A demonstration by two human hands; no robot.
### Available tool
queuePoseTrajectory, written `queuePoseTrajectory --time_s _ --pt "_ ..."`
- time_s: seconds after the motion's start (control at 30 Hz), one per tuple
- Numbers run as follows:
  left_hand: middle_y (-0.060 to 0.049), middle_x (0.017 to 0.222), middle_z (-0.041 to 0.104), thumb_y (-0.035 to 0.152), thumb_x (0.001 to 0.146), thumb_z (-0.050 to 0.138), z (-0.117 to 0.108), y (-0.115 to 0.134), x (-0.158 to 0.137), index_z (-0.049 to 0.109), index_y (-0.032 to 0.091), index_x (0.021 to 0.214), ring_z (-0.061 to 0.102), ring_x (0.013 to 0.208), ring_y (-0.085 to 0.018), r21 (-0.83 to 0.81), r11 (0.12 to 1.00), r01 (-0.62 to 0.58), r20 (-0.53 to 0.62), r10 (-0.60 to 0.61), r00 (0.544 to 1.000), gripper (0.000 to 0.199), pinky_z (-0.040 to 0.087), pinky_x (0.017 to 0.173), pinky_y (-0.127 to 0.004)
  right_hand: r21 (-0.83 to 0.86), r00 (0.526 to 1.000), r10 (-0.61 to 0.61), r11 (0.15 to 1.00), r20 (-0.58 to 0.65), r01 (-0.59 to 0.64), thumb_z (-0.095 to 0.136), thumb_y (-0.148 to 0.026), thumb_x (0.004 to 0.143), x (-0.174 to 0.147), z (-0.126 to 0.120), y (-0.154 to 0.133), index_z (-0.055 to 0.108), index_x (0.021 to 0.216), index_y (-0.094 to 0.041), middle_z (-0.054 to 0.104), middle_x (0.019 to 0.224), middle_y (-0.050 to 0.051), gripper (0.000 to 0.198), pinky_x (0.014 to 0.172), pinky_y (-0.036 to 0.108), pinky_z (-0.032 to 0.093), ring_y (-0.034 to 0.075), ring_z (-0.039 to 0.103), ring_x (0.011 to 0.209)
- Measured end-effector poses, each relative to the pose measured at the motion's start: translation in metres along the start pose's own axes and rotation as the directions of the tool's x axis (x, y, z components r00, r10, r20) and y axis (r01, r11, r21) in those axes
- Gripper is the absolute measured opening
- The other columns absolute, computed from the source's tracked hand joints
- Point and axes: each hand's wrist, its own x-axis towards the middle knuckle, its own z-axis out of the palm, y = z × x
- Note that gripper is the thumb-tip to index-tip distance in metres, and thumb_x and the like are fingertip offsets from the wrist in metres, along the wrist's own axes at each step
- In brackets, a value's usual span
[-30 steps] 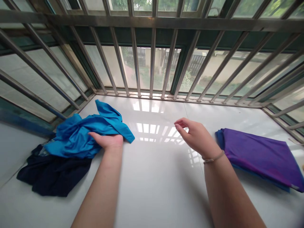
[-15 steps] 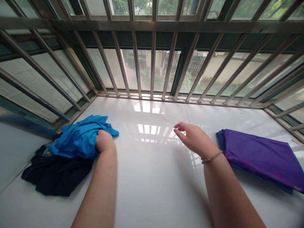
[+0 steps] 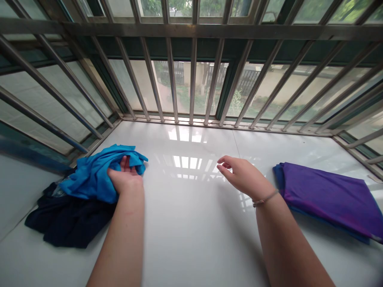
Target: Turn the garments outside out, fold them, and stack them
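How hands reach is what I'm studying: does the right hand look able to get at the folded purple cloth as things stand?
Probably yes: the right hand looks empty, and the folded purple cloth lies close by, with nothing visible on top or between them.

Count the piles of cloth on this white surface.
2: a crumpled blue-and-navy pile at the left hand, and a folded purple-topped pile right of the right hand. Further pieces may be hidden inside either.

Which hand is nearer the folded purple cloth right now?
Right. The right hand hovers left of the folded purple cloth, not touching it; the left hand is farther left, at the crumpled blue cloth.
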Motion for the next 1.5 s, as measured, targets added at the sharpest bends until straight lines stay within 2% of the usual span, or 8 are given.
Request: queuePoseTrajectory --time_s 0.13,0.3,0.47,0.67,0.77,1.07,1.27,1.5 --pt "-0.013 0.171 0.049 0.042 0.102 0.023 0.0 0.001 -0.006 0.048 0.021 0.156 0.05 0.158 -0.024 0.054 0.999 0.007 0.002 -0.007 1.0 0.063 0.055 0.12 -0.041 -0.006 1.0 0.01 1.0 -0.005 -0.01 0.054 -0.038 0.11 0.0 -0.002 0.0 0.073 0.125 -0.024 0.082 0.113 0.006 0.027 0.084 0.032 0.049 0.025 0.075 0.105" --pt "-0.016 0.186 0.015 0.027 0.09 0.06 0.013 -0.014 -0.034 0.005 0.025 0.177 0.032 0.168 -0.03 0.391 0.804 -0.447 0.32 0.337 0.885 0.103 0.037 0.133 -0.05 -0.012 1.0 0.008 1.0 0.004 -0.008 0.054 -0.039 0.11 -0.001 -0.001 0.0 0.073 0.123 -0.025 0.082 0.113 0.006 0.027 0.083 0.032 0.049 0.024 0.075 0.105" --pt "-0.013 0.138 0.076 0.028 0.093 0.059 0.021 -0.016 -0.065 0.075 0.021 0.131 0.067 0.136 -0.031 0.443 0.524 -0.728 0.685 0.326 0.651 0.042 0.049 0.123 -0.046 -0.107 0.997 0.069 0.992 -0.025 -0.071 0.055 -0.04 0.11 0.0 -0.005 0.006 0.072 0.127 -0.024 0.081 0.116 0.007 0.03 0.085 0.034 0.05 0.026 0.075 0.107" --pt "0.001 0.08 0.079 0.032 0.092 0.056 0.022 -0.017 -0.073 0.083 0.027 0.106 0.068 0.068 -0.018 0.565 0.586 -0.581 0.738 -0.044 0.673 0.03 0.054 0.069 -0.027 -0.269 0.957 0.239 0.923 -0.165 -0.277 0.048 -0.045 0.111 0.003 -0.015 0.026 0.074 0.13 -0.018 0.078 0.127 0.014 0.042 0.095 0.041 0.053 0.033 0.072 0.117" --pt "0.002 0.078 0.077 0.033 0.091 0.057 0.022 -0.02 -0.069 0.083 0.027 0.105 0.068 0.068 -0.018 0.599 0.599 -0.532 0.716 -0.104 0.69 0.03 0.052 0.068 -0.027 -0.306 0.878 0.418 0.826 -0.232 -0.474 0.043 -0.053 0.109 0.002 -0.021 0.037 0.074 0.135 -0.015 0.071 0.138 0.021 0.055 0.103 0.052 0.054 0.041 0.067 0.126" --pt "0.0 0.081 0.078 0.032 0.09 0.058 0.023 -0.02 -0.068 0.082 0.026 0.107 0.069 0.07 -0.018 0.621 0.595 -0.51 0.713 -0.16 0.683 0.03 0.049 0.068 -0.027 -0.068 0.451 0.854 0.449 -0.259 -0.891 0.047 -0.07 0.097 -0.006 -0.038 0.124 0.082 0.128 -0.019 0.064 0.149 0.031 0.069 0.112 0.084 0.039 0.058 0.05 0.146" --pt "0.0 0.081 0.079 0.032 0.089 0.059 0.023 -0.022 -0.066 0.083 0.027 0.106 0.071 0.072 -0.02 0.611 0.602 -0.514 0.721 -0.154 0.675 0.029 0.051 0.068 -0.028 0.015 0.542 0.793 0.567 -0.278 -0.823 0.051 -0.062 0.094 -0.001 -0.033 0.138 0.084 0.116 -0.013 0.067 0.137 0.039 0.064 0.107 0.089 0.036 0.063 0.059 0.133" --pt "0.0 0.081 0.08 0.031 0.09 0.059 0.024 -0.022 -0.067 0.083 0.026 0.106 0.073 0.074 -0.02 0.6 0.611 -0.516 0.727 -0.148 0.671 0.029 0.053 0.07 -0.029 -0.016 0.651 0.605 0.727 -0.459 -0.687 0.029 -0.043 0.107 -0.012 -0.053 0.076 0.074 0.128 -0.001 0.066 0.132 0.043 0.065 0.107 0.068 0.049 0.053 0.065 0.129"
